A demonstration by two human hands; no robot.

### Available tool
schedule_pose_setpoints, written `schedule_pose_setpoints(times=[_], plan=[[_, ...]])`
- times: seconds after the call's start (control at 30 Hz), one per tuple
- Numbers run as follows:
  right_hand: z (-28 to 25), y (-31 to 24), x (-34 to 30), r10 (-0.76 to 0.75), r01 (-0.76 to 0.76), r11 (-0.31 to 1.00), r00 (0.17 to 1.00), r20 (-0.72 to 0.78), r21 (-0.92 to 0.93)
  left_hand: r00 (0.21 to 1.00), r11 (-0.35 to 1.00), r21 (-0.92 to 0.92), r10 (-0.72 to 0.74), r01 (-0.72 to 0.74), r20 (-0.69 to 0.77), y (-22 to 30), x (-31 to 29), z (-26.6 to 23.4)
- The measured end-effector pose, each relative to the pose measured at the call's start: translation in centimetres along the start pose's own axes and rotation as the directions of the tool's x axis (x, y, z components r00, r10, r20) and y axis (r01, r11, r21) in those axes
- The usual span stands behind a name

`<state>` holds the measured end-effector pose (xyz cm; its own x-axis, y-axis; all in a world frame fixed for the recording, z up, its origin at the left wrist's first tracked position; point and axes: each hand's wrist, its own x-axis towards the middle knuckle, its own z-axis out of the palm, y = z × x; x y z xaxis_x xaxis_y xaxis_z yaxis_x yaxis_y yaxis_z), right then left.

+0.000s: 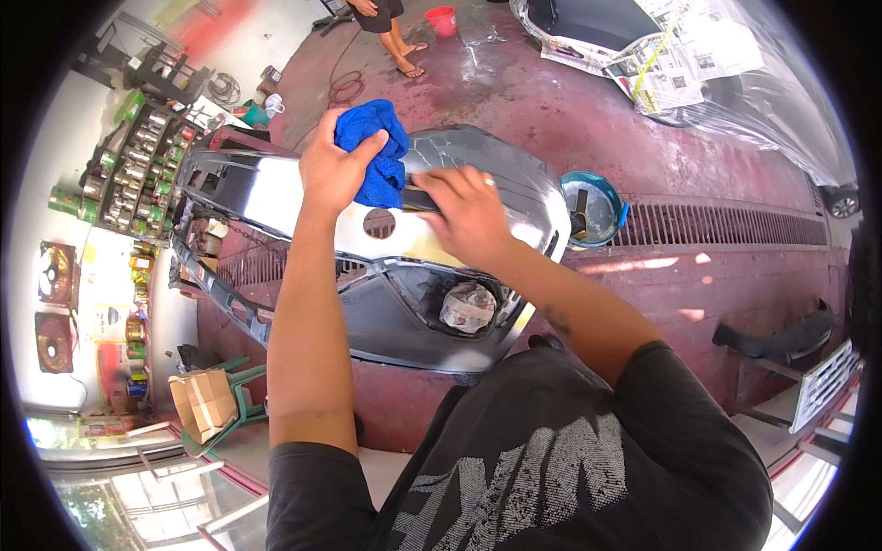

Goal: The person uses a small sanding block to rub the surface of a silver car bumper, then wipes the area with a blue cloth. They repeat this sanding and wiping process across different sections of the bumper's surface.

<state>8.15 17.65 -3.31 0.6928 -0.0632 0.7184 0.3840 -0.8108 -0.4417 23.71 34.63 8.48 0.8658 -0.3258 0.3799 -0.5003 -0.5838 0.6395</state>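
My left hand (pixel 331 170) grips a bunched blue cloth (pixel 375 138) above a car bumper (pixel 404 338). The thumb presses on the cloth from the right. Beside it, my right hand (pixel 470 219) is closed round a dark, flat block (pixel 419 199) on the bumper's upper face, and the fingers hide most of that block. Patches of grey, black, white and tan show on the bumper, with a round hole near my wrists. Crumpled, whitish wrapping (pixel 468 307) fills a round opening lower down. Wet-looking streaks mark the far dark part.
A round teal basin (pixel 597 242) with a black-and-yellow tool inside stands right of the bumper, near a floor grate (pixel 726 223). A person (pixel 386 32) stands beyond, by a red bucket (pixel 442 21). Paper and plastic cover a car (pixel 735 110). A green chair (pixel 246 404) holds cardboard.
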Motion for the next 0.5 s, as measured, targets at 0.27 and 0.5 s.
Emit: schedule_pose_setpoints(times=[0.27,0.5], plan=[[-5.0,8.4,-7.9,0.005,0.000,0.999,0.996,0.092,-0.051,1.000,1.000,0.020,-0.011,0.011,0.010,0.7,0.0,0.1],[-2.3,3.0,-2.3,-0.073,0.077,0.996,0.994,0.082,-0.046,0.999,0.995,-0.096,-0.008,0.013,0.047,-0.6,0.4,0.0]])
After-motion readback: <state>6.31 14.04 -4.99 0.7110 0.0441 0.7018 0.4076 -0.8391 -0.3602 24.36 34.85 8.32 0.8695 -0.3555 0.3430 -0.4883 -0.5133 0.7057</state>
